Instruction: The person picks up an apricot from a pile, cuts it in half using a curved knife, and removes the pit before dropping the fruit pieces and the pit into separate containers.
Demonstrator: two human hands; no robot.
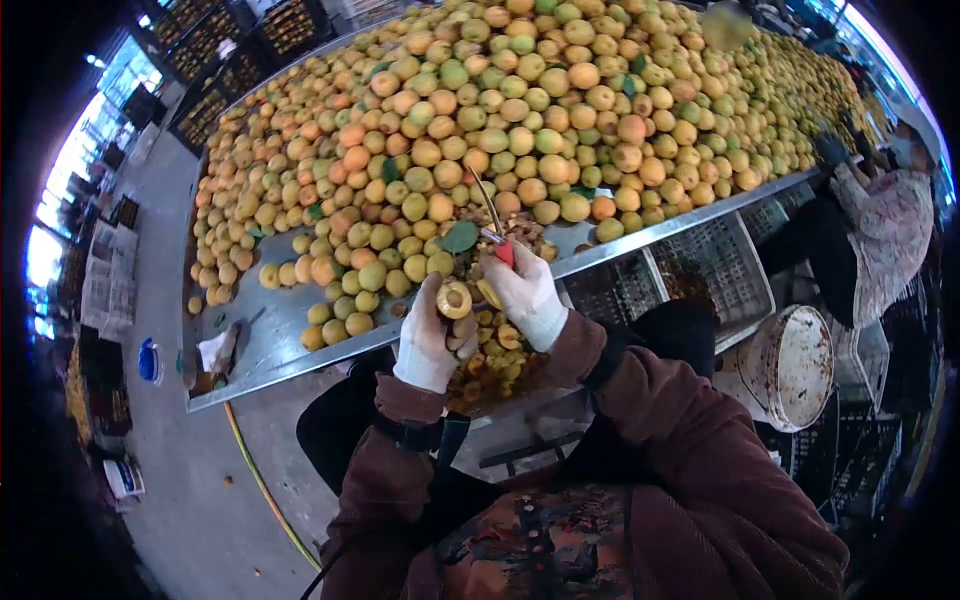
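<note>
Head view: cut fruit (455, 299) sits just below frame centre, in the fingers of the left hand (424, 345), directly left of the right hand (527, 297). Fruit roundish, no clear long axis; cut face toward camera. Left hand is nearer, touching it; right hand just beside, fingertips close, contact unclear.

Left: fingers closed around fruit. Right: fist wrapped on red-handled tool (505, 253), long axis slanting to upper left, tip up over the pile, away from the fruit. Yellow slice (488, 293) at the right fingertips; whether pinched, can't tell.

Cut pieces (497, 358) below both hands; whole fruit pile (560, 110) fills upper centre, on metal table (272, 312).
</note>
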